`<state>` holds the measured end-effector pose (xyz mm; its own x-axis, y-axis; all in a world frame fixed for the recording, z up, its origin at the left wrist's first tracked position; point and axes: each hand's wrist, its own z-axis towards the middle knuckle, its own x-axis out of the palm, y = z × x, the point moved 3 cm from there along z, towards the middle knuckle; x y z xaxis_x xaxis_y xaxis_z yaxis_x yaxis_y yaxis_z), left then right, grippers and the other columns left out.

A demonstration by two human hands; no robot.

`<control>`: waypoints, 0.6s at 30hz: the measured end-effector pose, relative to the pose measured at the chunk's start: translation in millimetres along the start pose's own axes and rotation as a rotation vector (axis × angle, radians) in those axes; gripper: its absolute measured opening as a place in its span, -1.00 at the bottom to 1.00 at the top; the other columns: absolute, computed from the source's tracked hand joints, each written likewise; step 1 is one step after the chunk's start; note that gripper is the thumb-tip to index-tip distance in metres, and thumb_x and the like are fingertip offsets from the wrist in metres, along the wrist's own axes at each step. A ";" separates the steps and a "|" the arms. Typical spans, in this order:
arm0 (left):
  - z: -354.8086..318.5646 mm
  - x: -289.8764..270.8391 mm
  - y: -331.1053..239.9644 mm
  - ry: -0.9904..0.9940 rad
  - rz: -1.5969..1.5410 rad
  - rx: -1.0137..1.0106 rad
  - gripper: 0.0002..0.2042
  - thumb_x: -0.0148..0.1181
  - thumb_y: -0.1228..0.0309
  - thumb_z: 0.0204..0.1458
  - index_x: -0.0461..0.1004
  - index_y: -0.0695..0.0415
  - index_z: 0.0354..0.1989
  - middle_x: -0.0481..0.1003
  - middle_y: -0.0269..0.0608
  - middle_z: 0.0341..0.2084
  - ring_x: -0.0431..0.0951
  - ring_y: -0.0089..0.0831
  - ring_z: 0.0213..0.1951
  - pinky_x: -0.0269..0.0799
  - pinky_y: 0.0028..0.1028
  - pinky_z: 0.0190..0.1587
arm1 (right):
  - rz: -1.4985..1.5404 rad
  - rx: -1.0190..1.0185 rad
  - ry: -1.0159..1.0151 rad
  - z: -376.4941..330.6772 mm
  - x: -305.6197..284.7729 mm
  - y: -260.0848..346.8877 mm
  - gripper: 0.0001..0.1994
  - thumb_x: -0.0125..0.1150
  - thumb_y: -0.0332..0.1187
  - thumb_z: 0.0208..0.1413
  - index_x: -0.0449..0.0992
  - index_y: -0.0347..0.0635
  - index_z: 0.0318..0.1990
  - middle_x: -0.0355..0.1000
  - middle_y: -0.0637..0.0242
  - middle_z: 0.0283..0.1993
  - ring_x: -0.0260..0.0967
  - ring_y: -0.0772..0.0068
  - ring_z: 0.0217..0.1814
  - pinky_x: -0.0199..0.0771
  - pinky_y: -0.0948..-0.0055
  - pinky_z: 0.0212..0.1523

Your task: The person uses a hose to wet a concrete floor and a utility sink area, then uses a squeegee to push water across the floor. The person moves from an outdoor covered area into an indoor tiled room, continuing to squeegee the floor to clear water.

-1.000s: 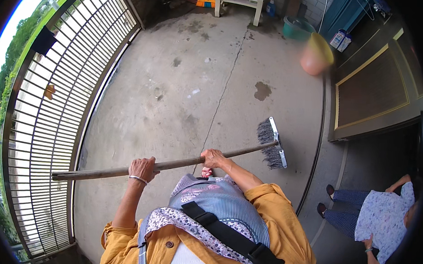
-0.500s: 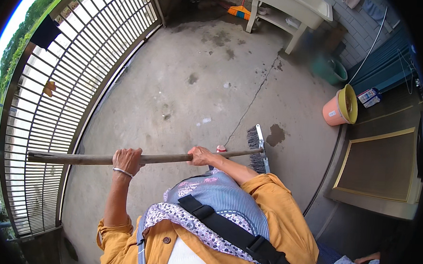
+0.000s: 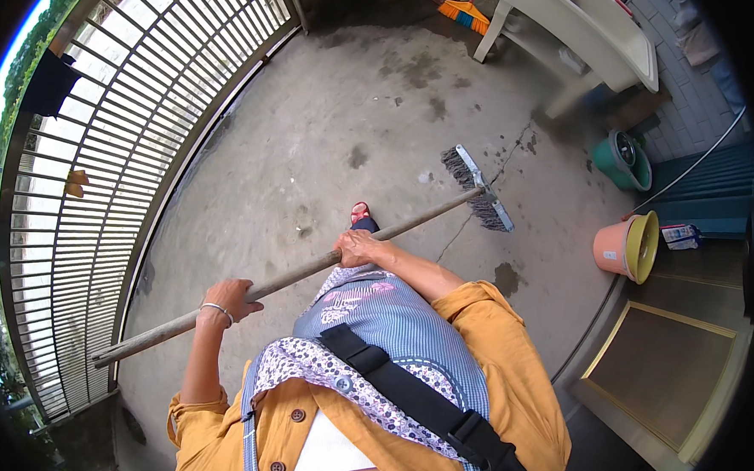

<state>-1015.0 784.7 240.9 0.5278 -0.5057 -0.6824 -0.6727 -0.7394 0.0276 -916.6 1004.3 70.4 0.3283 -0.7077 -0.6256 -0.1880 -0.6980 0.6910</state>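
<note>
A mop with a long wooden handle slants across in front of me from lower left to upper right. Its head, a metal bar with short grey strands, is at the far right end, over the concrete floor. My left hand, with a bracelet at the wrist, is closed round the handle near its butt end, thumb along the wood. Farther up, my right hand grips the middle of the handle. A foot in a red sandal shows just beyond it.
Metal bars of a fence run along the left. At the back right stand a white sink and an orange broom. A green bucket, a pink bucket and a framed cabinet panel line the right.
The mop's head has swung away from me and its butt end has come nearer. My left hand has moved slightly nearer, my right hand slightly farther. The red sandal has stepped forward.
</note>
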 end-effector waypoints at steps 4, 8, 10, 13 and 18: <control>82.4 -68.6 -2.6 0.201 -0.168 -0.004 -0.71 0.18 0.18 -0.23 0.45 0.11 -0.40 0.47 -0.14 -0.51 0.47 -0.25 -0.38 0.37 -0.36 -0.34 | -0.088 0.033 -0.054 67.2 -60.1 -49.4 -0.77 0.14 -0.23 -0.35 0.49 -0.13 -0.49 0.41 0.05 -0.43 0.36 0.04 -0.28 0.34 0.20 -0.27; 143.5 -138.6 -5.5 -0.043 -0.028 0.133 -0.74 0.19 0.22 -0.24 0.43 0.13 -0.44 0.46 -0.09 -0.53 0.46 -0.17 -0.41 0.36 -0.32 -0.33 | -0.050 0.053 -0.117 117.6 -133.7 -78.9 -0.78 0.11 -0.29 -0.40 0.46 -0.17 -0.51 0.40 0.03 -0.44 0.36 0.06 -0.30 0.33 0.18 -0.29; 173.6 -174.4 -8.9 -0.117 0.019 0.143 -0.73 0.21 0.21 -0.26 0.43 0.13 -0.44 0.46 -0.10 -0.53 0.46 -0.16 -0.40 0.36 -0.31 -0.33 | -0.077 0.096 -0.067 140.1 -169.0 -89.5 -0.76 0.13 -0.25 -0.36 0.45 -0.16 -0.47 0.40 0.06 -0.41 0.34 0.08 -0.26 0.31 0.20 -0.25; 222.9 -213.1 -19.2 -0.162 0.056 0.137 -0.71 0.23 0.21 -0.28 0.42 0.11 -0.42 0.46 -0.11 -0.53 0.46 -0.15 -0.38 0.37 -0.28 -0.34 | -0.170 0.017 -0.114 185.4 -199.1 -125.5 -0.77 0.12 -0.26 -0.30 0.43 -0.12 -0.42 0.39 0.10 -0.36 0.31 0.10 -0.21 0.27 0.20 -0.22; 316.8 -254.8 -60.2 -0.137 0.066 0.133 -0.65 0.24 0.18 -0.29 0.38 0.14 -0.38 0.45 -0.04 -0.50 0.47 -0.12 -0.37 0.37 -0.27 -0.34 | -0.170 0.064 -0.182 252.2 -228.0 -201.2 -0.83 0.03 -0.45 -0.26 0.38 -0.10 -0.40 0.34 0.13 -0.36 0.27 0.11 -0.18 0.20 0.19 -0.17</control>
<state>-1273.2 1098.9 181.7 0.4110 -0.4794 -0.7755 -0.7710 -0.6367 -0.0150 -1187.1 1278.6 -17.3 0.1893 -0.5836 -0.7897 -0.2043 -0.8100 0.5496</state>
